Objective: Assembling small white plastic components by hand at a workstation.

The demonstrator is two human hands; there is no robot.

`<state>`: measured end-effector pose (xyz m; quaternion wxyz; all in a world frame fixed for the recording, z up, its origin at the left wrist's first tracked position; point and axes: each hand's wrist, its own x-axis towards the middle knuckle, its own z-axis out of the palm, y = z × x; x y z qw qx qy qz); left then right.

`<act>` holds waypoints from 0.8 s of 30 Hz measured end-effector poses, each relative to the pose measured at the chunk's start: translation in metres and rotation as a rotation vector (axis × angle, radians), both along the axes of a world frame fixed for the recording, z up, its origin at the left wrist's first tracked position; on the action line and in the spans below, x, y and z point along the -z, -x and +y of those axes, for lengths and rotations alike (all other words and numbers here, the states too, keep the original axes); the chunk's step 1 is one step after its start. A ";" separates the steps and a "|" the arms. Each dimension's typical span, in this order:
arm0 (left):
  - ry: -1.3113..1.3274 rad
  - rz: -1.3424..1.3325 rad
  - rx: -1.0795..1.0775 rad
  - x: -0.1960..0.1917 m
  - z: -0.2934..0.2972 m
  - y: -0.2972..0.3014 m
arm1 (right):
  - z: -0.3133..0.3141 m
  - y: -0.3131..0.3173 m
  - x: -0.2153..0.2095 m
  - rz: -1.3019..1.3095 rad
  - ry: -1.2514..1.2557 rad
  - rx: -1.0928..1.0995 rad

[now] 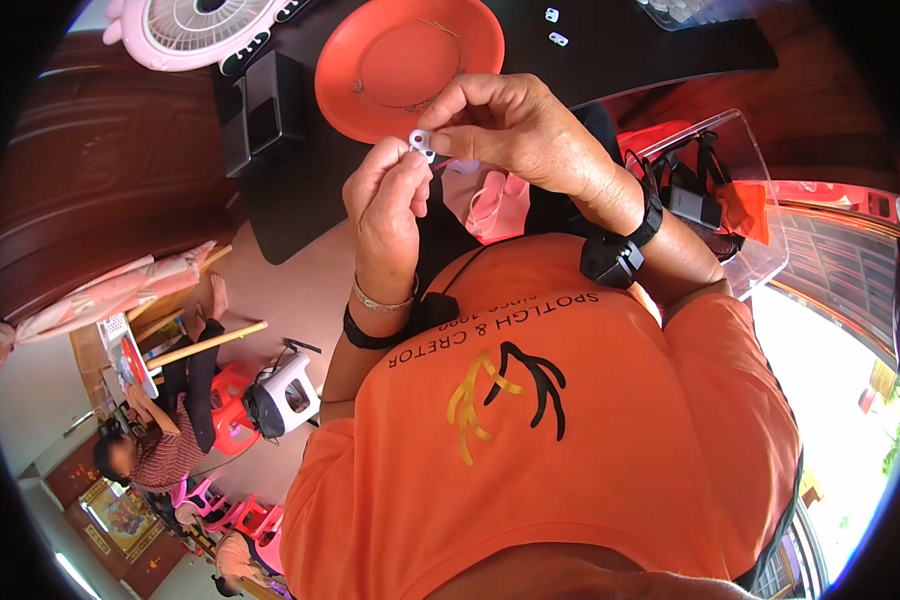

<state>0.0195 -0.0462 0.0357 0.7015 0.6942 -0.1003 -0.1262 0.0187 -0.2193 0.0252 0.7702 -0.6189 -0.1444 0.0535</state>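
A small white plastic piece with dark round holes (pixel 421 142) is held up between my two hands, over the near edge of the dark table. My left hand (pixel 384 205) is closed, pinching its lower end between thumb and forefinger. From the right, the thumb of my right hand (pixel 515 130) comes against the piece, with the forefinger bent above it. Whether something tiny sits in that right pinch is too small to tell. Just beyond the hands lies a round orange-red dish (pixel 335 75) with several thin metal bits in it. Two similar white pieces (pixel 558 39) rest on the table farther right.
A pink fan (pixel 202 25) and a dark box-shaped device (pixel 260 115) stand at the table's left. Right of me is a clear plastic bin (pixel 770 225) holding black items and orange cloth. Far left, another person (pixel 175 440) sits near red and white stools (pixel 288 395).
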 end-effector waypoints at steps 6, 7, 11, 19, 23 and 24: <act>0.122 0.033 -0.026 0.000 -0.005 0.001 | 0.006 0.001 0.008 -0.080 -0.006 0.042; 0.122 0.033 -0.027 0.001 -0.005 0.001 | 0.006 0.002 0.008 -0.088 0.003 0.034; 0.147 0.057 -0.020 0.003 -0.004 0.001 | 0.003 0.004 0.002 -0.079 0.053 -0.010; 0.126 0.042 0.017 0.011 -0.002 -0.003 | 0.002 0.006 -0.002 -0.120 0.194 -0.020; 0.088 0.088 -0.062 0.006 -0.008 0.000 | 0.010 0.010 -0.005 -0.227 0.315 0.094; 0.061 0.115 -0.114 0.004 -0.010 0.001 | 0.012 0.010 -0.005 -0.301 0.436 0.158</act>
